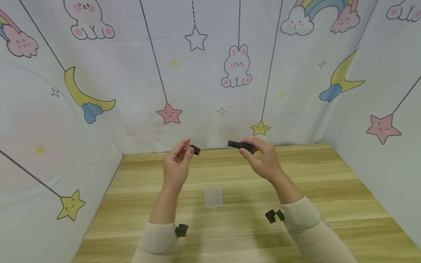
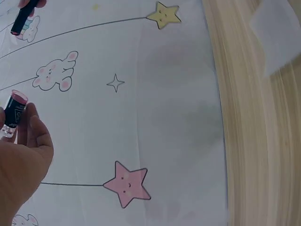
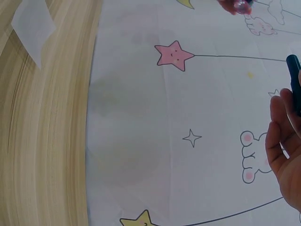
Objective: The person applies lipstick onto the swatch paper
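A staged recording booth rather than a lived-in room: a wooden bench point(image 1: 329, 190) is enclosed behind and on both sides by a nursery-print cloth backdrop point(image 1: 204, 73) of rabbits, stars and moons.

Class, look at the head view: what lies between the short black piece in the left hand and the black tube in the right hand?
Nothing: the short black piece and the black tube are apart, with only the printed backdrop behind the gap.
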`<state>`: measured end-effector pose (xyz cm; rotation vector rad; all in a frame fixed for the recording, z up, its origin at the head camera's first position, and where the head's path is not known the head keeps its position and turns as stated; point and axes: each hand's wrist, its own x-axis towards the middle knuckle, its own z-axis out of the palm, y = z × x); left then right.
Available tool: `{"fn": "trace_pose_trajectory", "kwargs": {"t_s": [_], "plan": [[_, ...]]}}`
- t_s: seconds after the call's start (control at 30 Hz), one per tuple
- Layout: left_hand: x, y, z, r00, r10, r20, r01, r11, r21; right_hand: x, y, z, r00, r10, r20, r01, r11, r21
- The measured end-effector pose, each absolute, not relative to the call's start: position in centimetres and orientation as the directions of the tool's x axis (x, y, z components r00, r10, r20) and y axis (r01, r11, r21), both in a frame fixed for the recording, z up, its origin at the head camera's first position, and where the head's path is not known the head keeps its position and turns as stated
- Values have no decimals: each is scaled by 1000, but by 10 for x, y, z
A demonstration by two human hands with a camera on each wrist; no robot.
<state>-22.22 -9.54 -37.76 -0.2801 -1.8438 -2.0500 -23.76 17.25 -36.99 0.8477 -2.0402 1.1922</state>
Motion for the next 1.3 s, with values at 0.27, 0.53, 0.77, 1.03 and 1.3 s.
{"fn": "trace_pose_trajectory", "kwargs": {"t_s": [0.27,0.53,0.77,1.03,1.3], "plan": [[-222,-100,-382,-864,-31,503,484,223,846,-238,173,-372,-599,-215,772,-783,361,-507],[-221,-104,-385,-909,-66,413,393,203,897,-228,165,-362,-592,-205,779,-783,375,-496],[-224,-111,-397,-919,-84,385,355,248,901,-214,158,-347,-595,-213,775,-783,374,-498],[-225,-124,-413,-951,-151,270,227,251,941,-213,157,-351,-599,-211,773,-779,378,-500],[-227,-132,-419,-965,-133,224,203,159,966,-212,155,-350,-586,-213,782,-784,391,-482]]}}
